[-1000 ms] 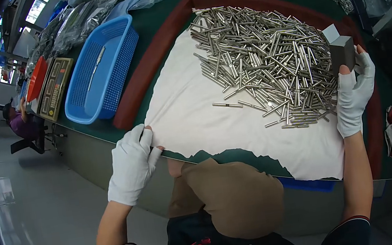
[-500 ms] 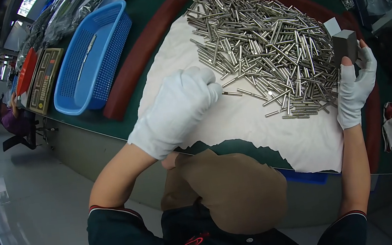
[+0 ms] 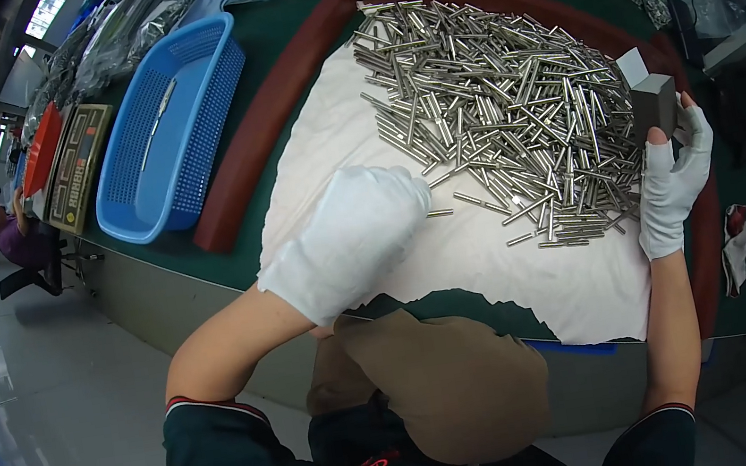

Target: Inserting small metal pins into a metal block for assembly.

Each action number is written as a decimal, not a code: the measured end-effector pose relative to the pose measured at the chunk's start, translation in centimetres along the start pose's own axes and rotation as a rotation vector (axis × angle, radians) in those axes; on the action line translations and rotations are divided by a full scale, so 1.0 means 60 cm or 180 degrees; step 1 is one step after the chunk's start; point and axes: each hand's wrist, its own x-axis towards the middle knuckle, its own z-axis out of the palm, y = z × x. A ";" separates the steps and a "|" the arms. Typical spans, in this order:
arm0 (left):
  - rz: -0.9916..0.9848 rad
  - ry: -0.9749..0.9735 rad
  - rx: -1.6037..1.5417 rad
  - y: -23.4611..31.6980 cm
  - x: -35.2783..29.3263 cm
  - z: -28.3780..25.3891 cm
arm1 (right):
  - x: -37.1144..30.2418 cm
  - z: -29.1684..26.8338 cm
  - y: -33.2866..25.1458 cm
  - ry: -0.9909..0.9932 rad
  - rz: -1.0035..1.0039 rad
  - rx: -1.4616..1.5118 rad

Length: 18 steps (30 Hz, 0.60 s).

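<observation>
My left hand, in a white glove, is curled closed over the white cloth, left of a heap of short silvery metal pins. The end of one metal pin sticks out beside its fingers; the rest is hidden under the hand. At the heap's right edge, my right hand wears a white glove with bare thumb and fingertips. It grips a small dark grey box upright, thumb on the near side. The box's pale flap stands open at the top.
Dark red padded rails border the cloth on the green table. Left of them stands a blue plastic basket with a thin tool inside. Beyond it lie a flat box, a red tray and plastic bags. Another person sits far left.
My left hand has moved slightly nearer to me, and the pin end beside its fingers has moved with it. My right hand keeps its grip on the box. The whole view has shifted a little.
</observation>
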 end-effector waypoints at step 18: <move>-0.0801 -0.0411 -0.1981 -0.024 -0.032 -0.014 | 0.001 0.000 -0.003 -0.0011 0.0101 0.0114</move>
